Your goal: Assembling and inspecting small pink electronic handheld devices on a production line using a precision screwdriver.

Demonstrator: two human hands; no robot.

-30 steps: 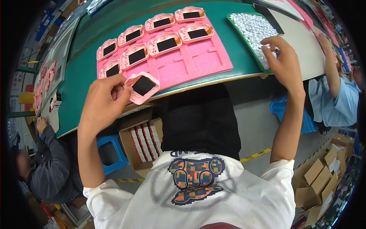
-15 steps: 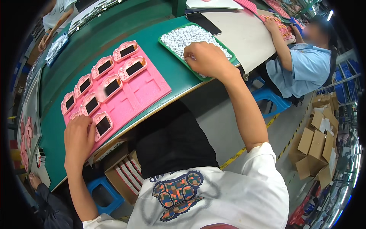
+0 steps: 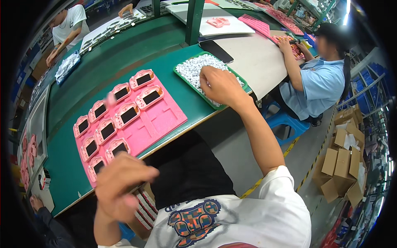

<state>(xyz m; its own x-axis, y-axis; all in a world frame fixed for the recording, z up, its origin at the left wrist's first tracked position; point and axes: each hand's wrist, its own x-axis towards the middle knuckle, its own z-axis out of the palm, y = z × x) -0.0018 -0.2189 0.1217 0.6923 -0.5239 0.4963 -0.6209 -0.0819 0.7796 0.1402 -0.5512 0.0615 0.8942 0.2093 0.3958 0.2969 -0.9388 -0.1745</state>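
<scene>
A pink foam tray [image 3: 159,124] lies on the green bench, with several pink handheld game consoles [image 3: 126,115] with dark screens set in rows on it. My left hand [image 3: 124,186], somewhat smeared by motion, is raised in front of the tray's near corner. Its thumb and forefinger are apart, with nothing visible between them, and it partly covers the nearest consoles. To the right, my right hand [image 3: 221,84] rests over a green-rimmed tray [image 3: 182,78] full of small white parts [image 3: 198,66]. Its fingers curl down into the parts, so the fingertips are hidden.
A dark flat slab [image 3: 216,50] lies behind the parts tray. A green post [image 3: 194,22] rises at the bench's back. On the right, a co-worker [image 3: 316,80] in light blue sits on a blue stool [image 3: 289,124]. Open cardboard boxes [image 3: 341,165] stand on the floor.
My left hand has come off the console at the tray's near edge and moved toward me, its fingers spreading. My right hand stays over the white parts. The whole view has shifted slightly.
</scene>
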